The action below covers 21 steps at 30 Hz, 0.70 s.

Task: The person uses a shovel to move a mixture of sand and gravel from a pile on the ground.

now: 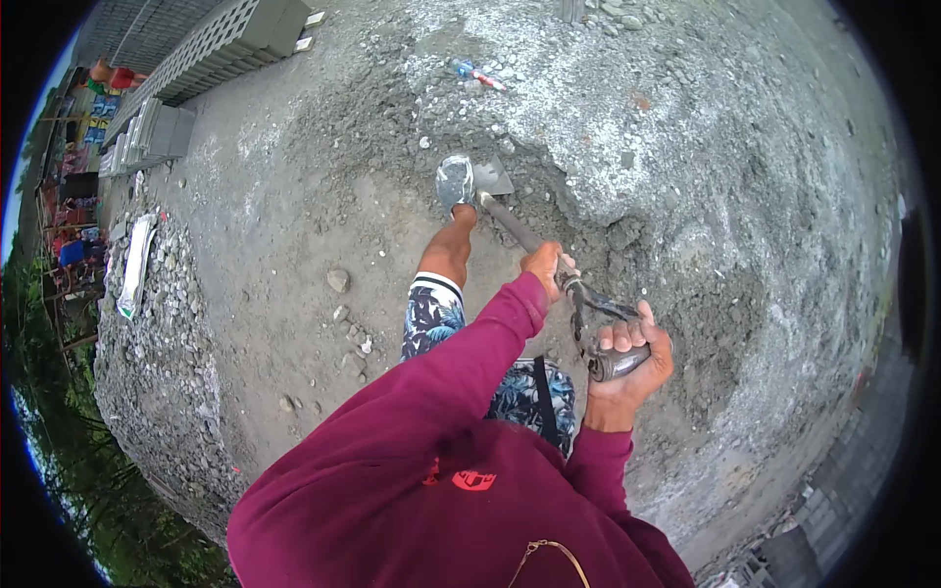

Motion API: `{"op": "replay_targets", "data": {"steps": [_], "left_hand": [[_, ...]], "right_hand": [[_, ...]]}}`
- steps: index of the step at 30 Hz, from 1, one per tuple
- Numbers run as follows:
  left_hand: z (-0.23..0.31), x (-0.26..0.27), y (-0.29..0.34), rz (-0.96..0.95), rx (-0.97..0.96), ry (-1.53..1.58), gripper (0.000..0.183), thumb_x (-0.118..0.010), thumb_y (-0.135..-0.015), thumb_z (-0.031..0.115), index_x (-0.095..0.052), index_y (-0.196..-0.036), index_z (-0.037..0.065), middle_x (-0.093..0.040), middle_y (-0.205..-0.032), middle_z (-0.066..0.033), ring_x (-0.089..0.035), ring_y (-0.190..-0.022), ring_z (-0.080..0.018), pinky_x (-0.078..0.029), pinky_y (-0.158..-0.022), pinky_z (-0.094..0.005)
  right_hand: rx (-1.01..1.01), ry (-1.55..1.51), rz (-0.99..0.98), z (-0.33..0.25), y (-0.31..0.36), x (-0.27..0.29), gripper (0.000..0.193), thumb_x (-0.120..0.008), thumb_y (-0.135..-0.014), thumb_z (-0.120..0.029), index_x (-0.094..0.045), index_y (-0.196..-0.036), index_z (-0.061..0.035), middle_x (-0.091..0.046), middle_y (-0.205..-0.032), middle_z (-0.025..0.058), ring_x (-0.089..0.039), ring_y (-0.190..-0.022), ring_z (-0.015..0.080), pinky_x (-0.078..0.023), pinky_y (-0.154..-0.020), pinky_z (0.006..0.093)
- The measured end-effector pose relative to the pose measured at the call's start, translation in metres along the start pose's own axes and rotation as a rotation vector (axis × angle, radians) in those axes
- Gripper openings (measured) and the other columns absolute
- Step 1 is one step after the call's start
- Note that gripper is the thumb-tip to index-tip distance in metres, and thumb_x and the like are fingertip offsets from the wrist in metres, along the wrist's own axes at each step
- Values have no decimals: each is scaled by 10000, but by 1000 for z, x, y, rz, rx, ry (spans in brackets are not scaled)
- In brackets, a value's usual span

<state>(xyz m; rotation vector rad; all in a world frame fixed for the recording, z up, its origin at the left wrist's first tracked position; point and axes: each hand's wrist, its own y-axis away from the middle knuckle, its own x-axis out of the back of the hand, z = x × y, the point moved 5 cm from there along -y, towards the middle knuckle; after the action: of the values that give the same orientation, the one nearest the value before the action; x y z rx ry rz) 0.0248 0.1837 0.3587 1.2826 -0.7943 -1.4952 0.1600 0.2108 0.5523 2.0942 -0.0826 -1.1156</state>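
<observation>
A shovel (511, 224) slants across the middle of the view, its grey blade (496, 177) down at the edge of a heap of wet grey gravelly mix (598, 186). My left hand (549, 269) is wrapped round the lower shaft. Closer to my body, my right hand (632, 361) grips the dark handle at the top end, fingers curled through it. Beside the blade stands my foot in a grey, mud-caked shoe (455, 181). The blade's tip is partly hidden against the mix.
Stacks of grey hollow blocks (230, 49) stand at the far left. A gravel pile (162, 372) with a white sack (137, 265) lies left. Loose stones (338, 280) dot the ground. A blue-and-red wrapper (477, 74) rests on the heap's far side. Paving blocks (833, 510) sit lower right.
</observation>
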Motion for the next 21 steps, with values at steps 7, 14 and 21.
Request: {"op": "replay_targets", "data": {"steps": [7, 14, 21], "left_hand": [[-13, 53, 35, -210, -72, 102, 97, -557, -772, 158, -501, -759, 80, -510, -615, -40, -500, -502, -191, -472, -484, -344], [-22, 46, 35, -247, -2, 238, 60, -526, -761, 137, -481, -762, 97, -491, -592, -43, -489, -494, -204, -449, -447, -345], [35, 32, -17, -232, -25, -15, 69, -547, -756, 142, -498, -742, 96, -507, -600, -35, -494, -492, -199, -453, -449, -348]], "right_hand": [[-146, 328, -104, 35, 66, 36, 502, -541, -759, 13, -426, -1242, -64, -440, -579, 66, -468, -432, 189, -458, -455, 383], [-147, 418, -210, 19, 57, 20, 507, -541, -759, 13, -421, -1246, -57, -425, -577, 62, -467, -422, 188, -447, -442, 371], [-91, 280, -220, 60, 18, -7, 500, -521, -776, -1, -406, -1258, -66, -430, -585, 61, -471, -440, 188, -459, -458, 380]]}}
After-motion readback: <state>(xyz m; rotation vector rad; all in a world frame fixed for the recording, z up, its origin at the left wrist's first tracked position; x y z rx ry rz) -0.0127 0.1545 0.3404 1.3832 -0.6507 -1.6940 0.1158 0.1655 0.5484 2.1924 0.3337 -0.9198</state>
